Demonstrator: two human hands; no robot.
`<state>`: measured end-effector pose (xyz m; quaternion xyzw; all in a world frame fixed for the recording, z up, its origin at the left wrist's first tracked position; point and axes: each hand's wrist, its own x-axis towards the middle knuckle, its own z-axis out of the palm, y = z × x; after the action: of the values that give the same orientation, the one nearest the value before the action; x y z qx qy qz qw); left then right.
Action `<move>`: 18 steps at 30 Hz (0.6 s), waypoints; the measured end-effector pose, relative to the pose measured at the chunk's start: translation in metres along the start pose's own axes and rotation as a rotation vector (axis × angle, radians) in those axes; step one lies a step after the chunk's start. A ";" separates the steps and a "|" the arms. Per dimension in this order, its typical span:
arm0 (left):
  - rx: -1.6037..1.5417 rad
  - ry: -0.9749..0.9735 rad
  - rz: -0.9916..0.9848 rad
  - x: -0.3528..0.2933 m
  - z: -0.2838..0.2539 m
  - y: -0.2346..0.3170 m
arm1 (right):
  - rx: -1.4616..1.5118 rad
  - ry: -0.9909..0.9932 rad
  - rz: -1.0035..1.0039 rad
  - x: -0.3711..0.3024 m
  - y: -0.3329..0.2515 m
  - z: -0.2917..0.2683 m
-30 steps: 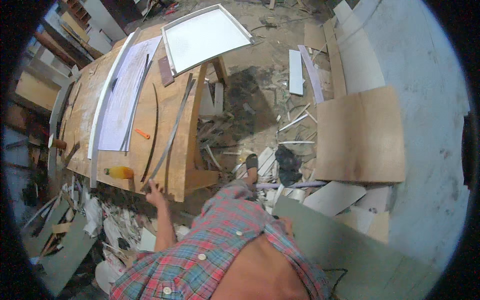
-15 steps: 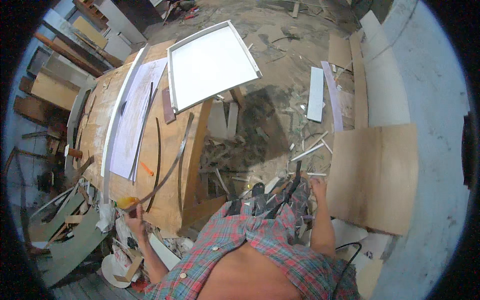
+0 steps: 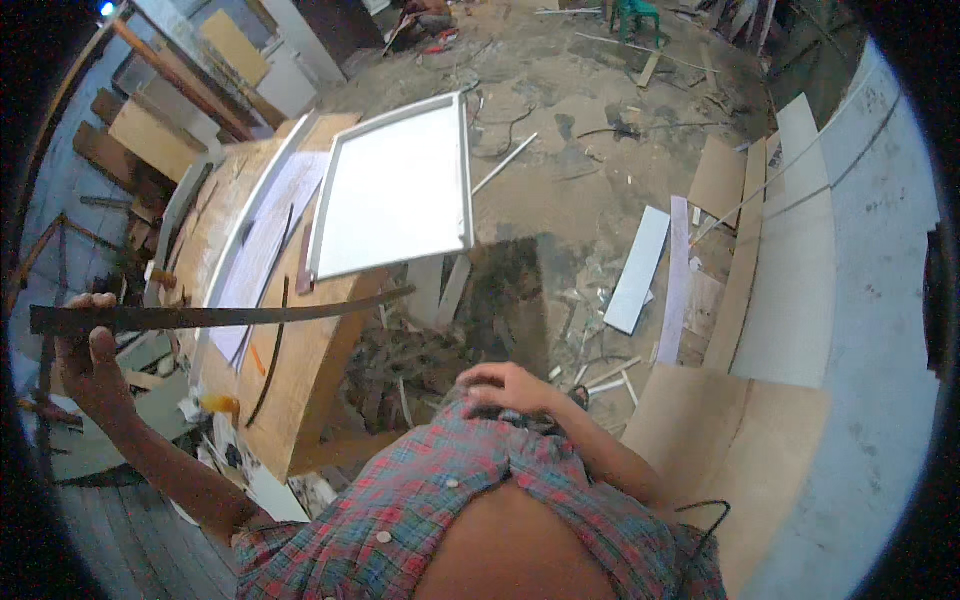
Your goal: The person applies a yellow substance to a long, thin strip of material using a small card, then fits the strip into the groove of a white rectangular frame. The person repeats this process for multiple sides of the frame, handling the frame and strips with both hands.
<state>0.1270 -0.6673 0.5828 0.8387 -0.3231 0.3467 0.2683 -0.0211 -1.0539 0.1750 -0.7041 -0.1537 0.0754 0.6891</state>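
Raised at the far left, my left hand (image 3: 95,365) is closed round one end of a long dark flat strip (image 3: 200,318). The strip reaches rightward above the wooden worktable (image 3: 310,390), its far end bending slightly up. My right hand (image 3: 508,388) lies against the front of my plaid shirt near the waist, fingers stretched loosely to the left, with nothing visible in them. On the table rest a white rimmed panel (image 3: 395,190), a second thin dark strip (image 3: 268,385), a small orange tool (image 3: 257,360) and a yellow roll-like object (image 3: 218,404) at the near edge.
Boards and scrap lean along the left wall. A light blue board (image 3: 637,270) and a lilac strip (image 3: 674,280) lie on the littered floor. A large brown panel (image 3: 725,440) stands at the right wall. Far off, a person (image 3: 425,20) sits near a green stool (image 3: 637,18).
My left hand has lifted the dark strip off the table, swinging it up and left. My right hand has come from my side to my waist. The view has tilted up.
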 end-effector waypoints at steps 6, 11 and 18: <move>-0.319 0.071 -0.128 0.073 0.111 0.068 | 0.308 -0.055 0.040 -0.006 -0.042 -0.098; -0.728 0.028 -0.142 0.090 0.290 0.086 | 0.859 0.246 -0.103 0.032 -0.004 -0.191; -1.007 0.008 -0.580 0.039 0.429 0.028 | 0.960 0.505 -0.339 0.075 0.022 -0.302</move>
<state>0.3029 -0.9888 0.3543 0.6607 -0.2040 0.0656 0.7194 0.1482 -1.3160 0.1733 -0.2738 -0.0436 -0.1455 0.9497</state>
